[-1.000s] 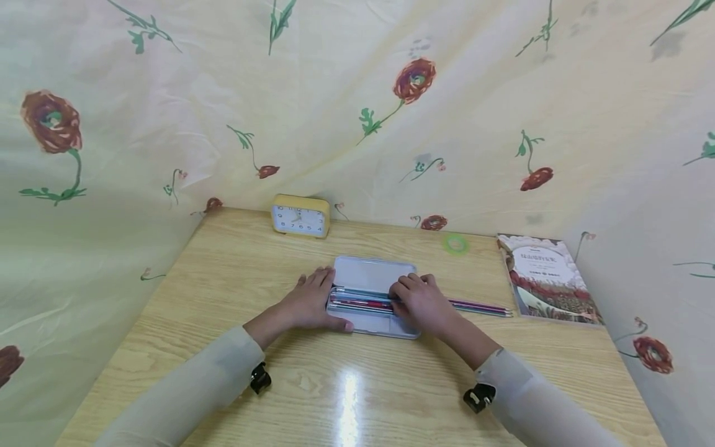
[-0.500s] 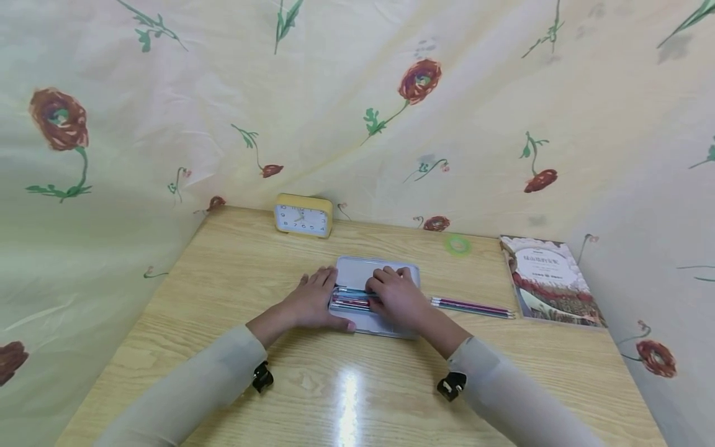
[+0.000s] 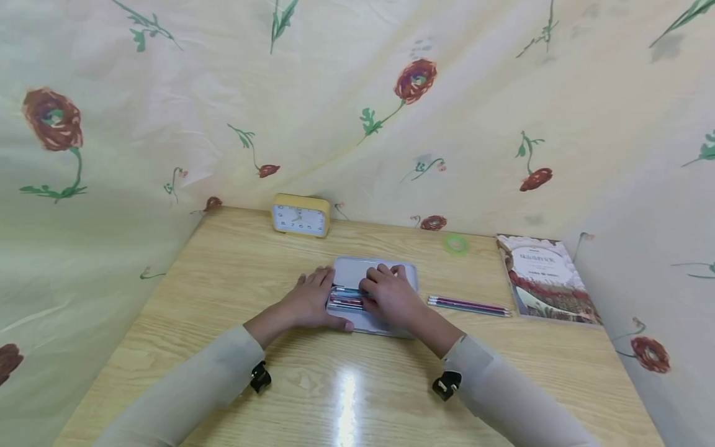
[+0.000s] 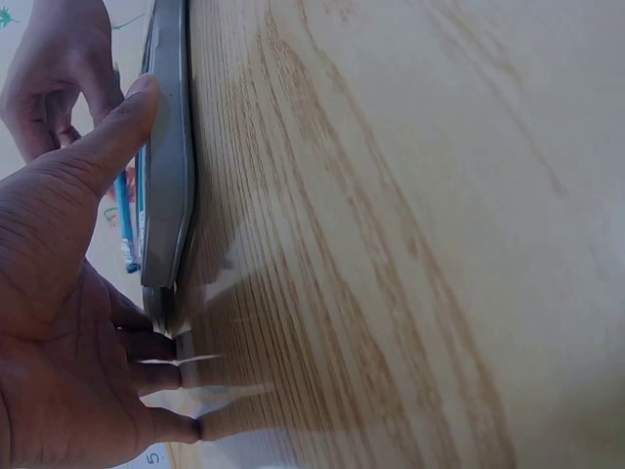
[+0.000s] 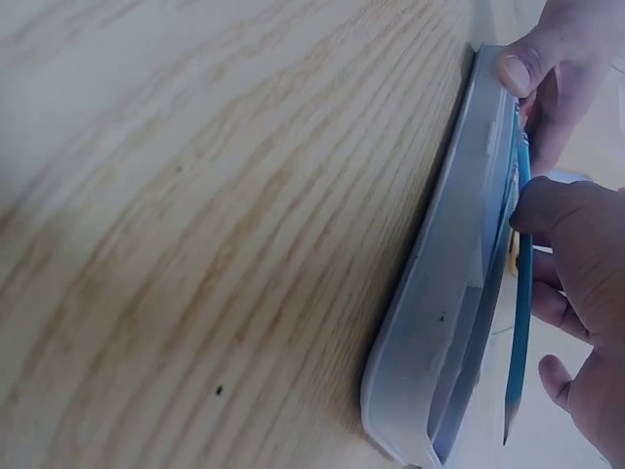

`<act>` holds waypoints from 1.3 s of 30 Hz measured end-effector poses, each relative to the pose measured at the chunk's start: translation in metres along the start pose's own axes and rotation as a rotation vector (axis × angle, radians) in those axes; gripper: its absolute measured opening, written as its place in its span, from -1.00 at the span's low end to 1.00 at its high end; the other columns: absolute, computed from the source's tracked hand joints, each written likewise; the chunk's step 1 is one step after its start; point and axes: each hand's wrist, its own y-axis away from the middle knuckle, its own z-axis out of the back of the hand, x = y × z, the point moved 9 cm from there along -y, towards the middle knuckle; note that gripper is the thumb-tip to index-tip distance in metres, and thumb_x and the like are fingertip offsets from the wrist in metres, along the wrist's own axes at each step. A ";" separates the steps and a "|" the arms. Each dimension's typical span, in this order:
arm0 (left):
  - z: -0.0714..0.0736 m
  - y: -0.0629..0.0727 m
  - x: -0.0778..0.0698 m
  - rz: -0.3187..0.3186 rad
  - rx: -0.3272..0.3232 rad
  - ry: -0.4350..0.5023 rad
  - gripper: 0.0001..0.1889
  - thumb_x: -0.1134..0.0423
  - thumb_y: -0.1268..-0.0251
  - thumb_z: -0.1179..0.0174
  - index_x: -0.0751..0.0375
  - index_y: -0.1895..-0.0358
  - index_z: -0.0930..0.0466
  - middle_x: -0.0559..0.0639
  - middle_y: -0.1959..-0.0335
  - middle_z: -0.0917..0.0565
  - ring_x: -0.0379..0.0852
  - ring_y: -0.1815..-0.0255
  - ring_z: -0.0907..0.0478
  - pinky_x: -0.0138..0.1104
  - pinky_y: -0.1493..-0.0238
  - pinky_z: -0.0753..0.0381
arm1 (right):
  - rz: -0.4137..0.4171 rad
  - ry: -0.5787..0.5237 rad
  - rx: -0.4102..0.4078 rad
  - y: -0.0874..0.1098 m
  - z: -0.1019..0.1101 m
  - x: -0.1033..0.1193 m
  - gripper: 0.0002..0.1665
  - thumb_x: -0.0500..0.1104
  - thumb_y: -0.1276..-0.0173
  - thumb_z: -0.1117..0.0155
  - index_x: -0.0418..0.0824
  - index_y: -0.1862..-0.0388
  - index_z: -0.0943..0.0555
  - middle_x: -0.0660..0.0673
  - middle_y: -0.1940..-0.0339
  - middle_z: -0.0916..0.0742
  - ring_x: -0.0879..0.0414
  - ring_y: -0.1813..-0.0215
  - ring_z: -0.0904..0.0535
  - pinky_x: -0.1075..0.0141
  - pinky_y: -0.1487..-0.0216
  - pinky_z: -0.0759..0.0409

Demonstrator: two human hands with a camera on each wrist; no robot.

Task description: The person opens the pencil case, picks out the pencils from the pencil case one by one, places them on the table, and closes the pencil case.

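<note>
An opened pale grey pencil case lies on the wooden table, several pencils in it. At its left end my left hand is spread, thumb against the front edge and fingers toward the back. In the left wrist view, those fingertips reach the tabletop beside the case. Above the tray, my right hand pinches a teal pencil between thumb and fingers. The pencil's sharpened tip points toward the case's right end. My right hand hides part of the tray in the head view.
Several pencils lie side by side right of the case. Farther right is a book. A yellow clock and a green ring sit toward the back, before a flowered cloth.
My right hand has moved left along the case, from its right end toward the middle, uncovering more of the pencils on the table. My left hand has stayed at the left end.
</note>
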 end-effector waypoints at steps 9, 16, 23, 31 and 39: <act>0.003 0.004 -0.003 -0.001 -0.007 0.017 0.50 -0.53 -0.14 -0.51 0.34 -0.83 0.17 0.26 -0.88 0.05 0.26 -0.91 0.19 0.21 -0.87 0.17 | 0.010 0.063 -0.148 0.017 0.022 -0.012 -0.86 -0.10 -0.46 -0.59 -0.02 0.07 -0.79 -0.03 0.07 -0.69 -0.03 0.00 -0.53 -0.24 -0.24 -0.64; 0.003 0.005 -0.003 0.005 -0.011 0.021 0.50 -0.50 -0.13 -0.52 0.35 -0.83 0.17 0.26 -0.88 0.04 0.27 -0.91 0.19 0.21 -0.87 0.18 | 0.020 0.089 -0.195 0.040 0.029 -0.032 -0.81 -0.10 -0.38 -0.66 -0.03 0.10 -0.79 -0.04 0.10 -0.69 -0.05 0.03 -0.53 -0.26 -0.19 -0.63; 0.001 0.003 -0.003 -0.013 -0.014 0.018 0.50 -0.52 -0.14 -0.51 0.36 -0.83 0.18 0.28 -0.88 0.05 0.28 -0.91 0.19 0.23 -0.87 0.18 | -0.044 0.062 -0.198 0.072 0.033 -0.060 -0.74 -0.12 -0.33 -0.71 -0.06 0.07 -0.81 -0.07 0.12 -0.68 -0.06 0.03 -0.52 -0.29 -0.17 -0.60; 0.001 0.004 -0.002 -0.011 -0.021 0.006 0.49 -0.53 -0.14 -0.50 0.36 -0.83 0.15 0.27 -0.87 0.03 0.28 -0.91 0.17 0.24 -0.87 0.16 | -0.088 0.082 -0.246 0.111 0.038 -0.088 -0.72 -0.25 -0.25 -0.73 -0.09 0.12 -0.80 -0.05 0.20 -0.70 -0.05 0.12 -0.55 -0.29 -0.04 -0.60; 0.002 0.003 -0.005 -0.017 -0.023 0.006 0.49 -0.52 -0.15 -0.50 0.38 -0.82 0.14 0.29 -0.87 0.02 0.29 -0.91 0.16 0.25 -0.86 0.14 | -0.085 0.119 -0.304 0.149 0.044 -0.107 -0.62 -0.31 -0.08 -0.80 -0.08 0.19 -0.78 -0.03 0.25 -0.71 -0.03 0.19 -0.53 -0.27 0.12 -0.55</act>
